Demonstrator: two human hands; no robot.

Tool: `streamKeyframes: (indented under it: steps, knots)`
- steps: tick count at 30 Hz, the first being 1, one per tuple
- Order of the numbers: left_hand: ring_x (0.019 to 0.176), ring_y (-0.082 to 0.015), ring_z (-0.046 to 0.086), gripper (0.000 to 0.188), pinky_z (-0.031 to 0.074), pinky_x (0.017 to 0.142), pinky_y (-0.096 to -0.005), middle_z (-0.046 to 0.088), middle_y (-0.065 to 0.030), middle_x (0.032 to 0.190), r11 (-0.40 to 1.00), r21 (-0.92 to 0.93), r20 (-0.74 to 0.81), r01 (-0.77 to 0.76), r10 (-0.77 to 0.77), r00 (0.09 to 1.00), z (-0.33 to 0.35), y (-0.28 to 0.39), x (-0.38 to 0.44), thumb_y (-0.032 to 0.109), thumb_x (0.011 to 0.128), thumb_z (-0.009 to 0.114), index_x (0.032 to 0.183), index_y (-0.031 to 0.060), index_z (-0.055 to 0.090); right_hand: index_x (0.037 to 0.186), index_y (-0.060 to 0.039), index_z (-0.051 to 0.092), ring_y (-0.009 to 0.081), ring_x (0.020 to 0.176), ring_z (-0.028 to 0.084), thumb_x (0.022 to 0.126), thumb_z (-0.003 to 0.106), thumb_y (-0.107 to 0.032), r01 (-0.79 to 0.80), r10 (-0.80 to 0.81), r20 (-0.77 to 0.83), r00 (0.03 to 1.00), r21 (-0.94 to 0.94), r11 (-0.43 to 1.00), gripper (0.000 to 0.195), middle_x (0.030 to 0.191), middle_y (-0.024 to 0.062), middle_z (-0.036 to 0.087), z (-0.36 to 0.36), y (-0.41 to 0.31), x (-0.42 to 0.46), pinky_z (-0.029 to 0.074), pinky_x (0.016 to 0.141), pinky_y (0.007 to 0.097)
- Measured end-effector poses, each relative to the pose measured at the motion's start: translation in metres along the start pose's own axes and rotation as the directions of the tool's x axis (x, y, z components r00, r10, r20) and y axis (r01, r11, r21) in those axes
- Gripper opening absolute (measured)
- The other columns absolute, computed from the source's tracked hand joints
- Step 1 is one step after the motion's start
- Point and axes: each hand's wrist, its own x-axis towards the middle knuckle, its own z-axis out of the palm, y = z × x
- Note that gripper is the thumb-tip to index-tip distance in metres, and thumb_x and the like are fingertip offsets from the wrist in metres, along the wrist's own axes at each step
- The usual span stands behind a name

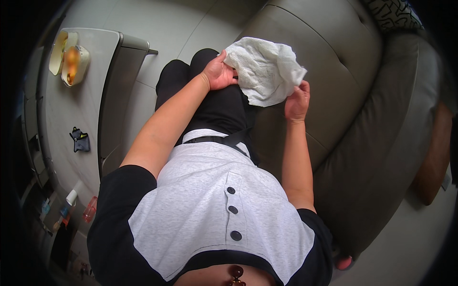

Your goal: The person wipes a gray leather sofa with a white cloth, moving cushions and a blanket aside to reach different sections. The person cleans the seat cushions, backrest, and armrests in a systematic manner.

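Note:
A white, crinkled sheet with a dimpled texture (264,71), a paper towel or thin cloth, is spread between my two hands. My left hand (220,74) grips its left edge, with the thumb on top and part of the fingers hidden behind it. At the lower right corner my right hand (298,102) pinches the sheet between thumb and fingertips. It hangs above my black-trousered knees (214,107) and the edge of the sofa seat.
I sit on a grey leather sofa (315,43), its long backrest (386,118) on the right. To the left, a low table (86,103) bears an open cream container (78,68) with orange items, a small dark pouch (81,141), a white cup (71,197) and a pink transparent object (90,209).

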Motion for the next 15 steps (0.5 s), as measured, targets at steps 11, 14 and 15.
streamKeyframes:
  steps: [11,14,15]
  knots:
    - [0.131,-0.0286,0.047,0.062,0.030,0.114,-0.0466,0.054,-0.0099,0.139,0.993,-0.042,0.047,-0.107,0.109,0.993,-0.001,-0.009,0.002,0.049,0.094,0.057,0.138,0.0078,0.047,0.103,-0.0144,0.068,0.0260,0.131,0.047,0.073,0.066,-0.010,0.548,0.098,0.569,0.817,-0.818,0.176,0.031,0.108,-0.0023,0.069,0.043,-0.006,-0.045,0.019,0.117,0.0549]
    - [0.126,-0.0281,0.052,0.059,0.037,0.109,-0.0474,0.057,-0.0101,0.134,0.991,0.018,-0.026,-0.130,0.130,0.991,0.001,-0.012,0.003,0.037,0.089,0.069,0.136,0.0076,0.049,0.102,-0.0094,0.062,0.0316,0.125,0.048,0.077,0.073,-0.016,0.476,-0.096,0.467,0.879,-0.847,0.238,0.028,0.124,0.0031,0.064,0.036,0.000,-0.053,0.029,0.112,0.0505]
    - [0.124,-0.0281,0.053,0.055,0.039,0.107,-0.0474,0.058,-0.0105,0.133,0.979,0.108,-0.056,-0.173,0.179,0.982,0.006,-0.015,0.003,0.032,0.090,0.069,0.135,0.0070,0.050,0.106,-0.0085,0.060,0.0321,0.124,0.048,0.077,0.074,-0.017,0.422,-0.167,0.390,0.906,-0.871,0.252,0.033,0.126,0.0053,0.062,0.038,0.002,-0.055,0.030,0.111,0.0492]
